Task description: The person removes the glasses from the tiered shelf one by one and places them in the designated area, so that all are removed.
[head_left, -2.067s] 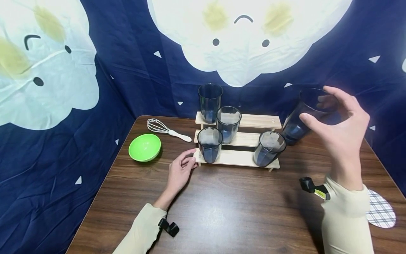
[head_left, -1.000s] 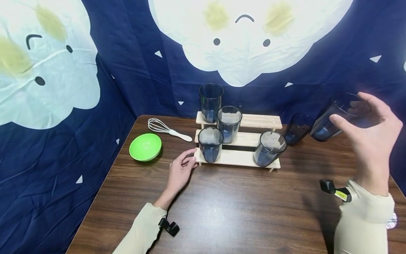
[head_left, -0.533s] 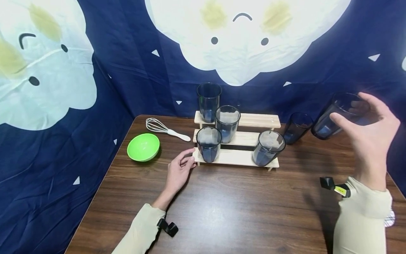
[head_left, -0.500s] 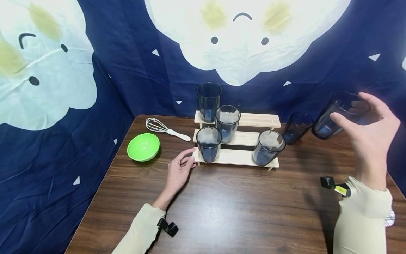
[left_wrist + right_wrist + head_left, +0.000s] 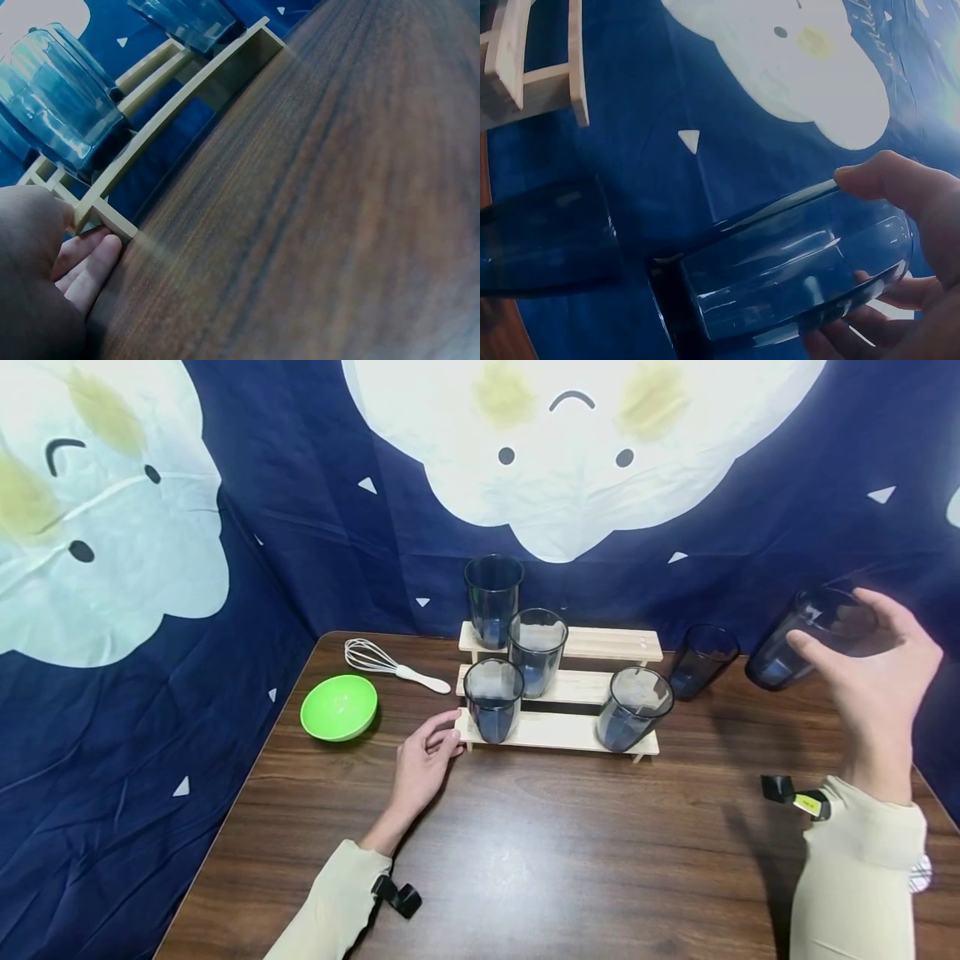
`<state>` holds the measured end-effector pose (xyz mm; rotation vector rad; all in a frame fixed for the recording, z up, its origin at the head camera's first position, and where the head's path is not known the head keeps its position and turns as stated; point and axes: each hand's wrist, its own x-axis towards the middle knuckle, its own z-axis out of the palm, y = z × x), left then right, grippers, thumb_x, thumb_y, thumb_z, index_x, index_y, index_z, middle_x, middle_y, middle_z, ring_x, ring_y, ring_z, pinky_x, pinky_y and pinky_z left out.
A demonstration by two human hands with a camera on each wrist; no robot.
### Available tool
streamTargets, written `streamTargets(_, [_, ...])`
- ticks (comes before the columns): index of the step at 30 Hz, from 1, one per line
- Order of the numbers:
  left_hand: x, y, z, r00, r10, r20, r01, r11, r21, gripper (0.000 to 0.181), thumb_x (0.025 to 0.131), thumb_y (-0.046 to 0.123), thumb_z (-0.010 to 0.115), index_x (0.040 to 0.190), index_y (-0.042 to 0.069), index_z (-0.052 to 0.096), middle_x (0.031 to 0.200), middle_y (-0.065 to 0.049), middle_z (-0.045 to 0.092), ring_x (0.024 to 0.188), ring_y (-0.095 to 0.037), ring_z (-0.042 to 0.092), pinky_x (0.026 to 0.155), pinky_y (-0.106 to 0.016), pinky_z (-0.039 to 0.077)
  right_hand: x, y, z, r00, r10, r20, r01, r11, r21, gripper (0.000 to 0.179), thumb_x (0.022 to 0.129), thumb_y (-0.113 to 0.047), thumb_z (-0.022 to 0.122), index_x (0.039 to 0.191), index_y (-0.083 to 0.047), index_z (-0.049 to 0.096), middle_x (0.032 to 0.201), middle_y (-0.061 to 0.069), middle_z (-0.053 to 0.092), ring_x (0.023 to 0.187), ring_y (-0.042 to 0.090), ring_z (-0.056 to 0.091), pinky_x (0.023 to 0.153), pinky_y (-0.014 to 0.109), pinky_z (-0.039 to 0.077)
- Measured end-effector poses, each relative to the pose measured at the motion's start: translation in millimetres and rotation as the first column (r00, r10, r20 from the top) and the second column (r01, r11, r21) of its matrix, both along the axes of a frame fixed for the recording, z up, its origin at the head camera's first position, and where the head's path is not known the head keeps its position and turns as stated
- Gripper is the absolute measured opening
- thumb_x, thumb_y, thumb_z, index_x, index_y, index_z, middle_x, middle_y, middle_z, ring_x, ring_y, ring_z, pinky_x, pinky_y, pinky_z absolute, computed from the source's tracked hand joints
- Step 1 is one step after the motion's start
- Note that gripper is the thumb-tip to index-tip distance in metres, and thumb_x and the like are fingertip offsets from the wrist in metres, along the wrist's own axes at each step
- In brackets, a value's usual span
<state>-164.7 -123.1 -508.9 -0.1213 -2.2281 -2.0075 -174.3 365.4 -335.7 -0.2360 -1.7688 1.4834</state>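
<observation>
Right hand (image 5: pixel 873 672): grasping, with curled fingers (image 5: pixel 890 609) near the rim, a smoky-blue glass tumbler (image 5: pixel 776 653), right side of the frame.
Left hand (image 5: pixel 423 768): gripping the left end of a pale three-tier wooden rack (image 5: pixel 558 732), mid-frame.
Progress: seemingly partway, with four matching tumblers (image 5: pixel 492 706) on the rack, a fifth tumbler (image 5: pixel 699 664) on the brown wooden bench (image 5: pixel 570 835), the held one left to set down.
Right wrist view: base raised off the bench, unclear in the head view.

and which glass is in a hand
The rightmost glass, gripped by the right hand; the left hand holds the rack; no other glass is held.
</observation>
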Motion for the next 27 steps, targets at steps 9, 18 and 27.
streamTargets(9, [-0.8,0.3,-0.7,1.0,-0.004,-0.001,0.004,1.0,0.01,0.034,0.107,-0.005,0.069,0.14,-0.002,0.073,0.117,-0.03,0.079,0.103,-0.047,0.08,0.087,-0.03,0.072,-1.5,9,-6.7,0.993,-0.089,0.083,0.085,0.995,0.05,0.07,0.074,0.02,0.085,0.134,-0.016,0.079,0.105,-0.01,0.071,0.103,0.005,0.065,0.086,0.011,0.056])
streamTargets(18, [0.0,-0.5,-1.4,1.0,-0.001,-0.002,0.001,1.0,0.01,0.034,0.107,-0.006,0.068,0.14,-0.002,0.072,0.117,-0.029,0.079,0.103,-0.046,0.08,0.087,-0.029,0.072,-5.8,8,-8.1,0.994,-0.032,0.101,0.037,0.998,-0.052,0.071,0.072,0.021,0.085,0.133,-0.015,0.078,0.107,-0.005,0.07,0.103,0.006,0.064,0.087,0.011,0.056])
streamTargets(27, [-0.5,0.3,-3.1,1.0,-0.001,-0.013,0.002,1.0,0.016,0.033,0.107,-0.005,0.068,0.14,-0.003,0.072,0.118,-0.03,0.079,0.102,-0.044,0.081,0.087,-0.03,0.072,-9.6,14,-15.7,0.991,-0.019,0.133,0.027,0.998,-0.057,0.072,0.073,0.022,0.085,0.134,-0.016,0.077,0.107,-0.005,0.069,0.1,0.006,0.064,0.084,0.008,0.058])
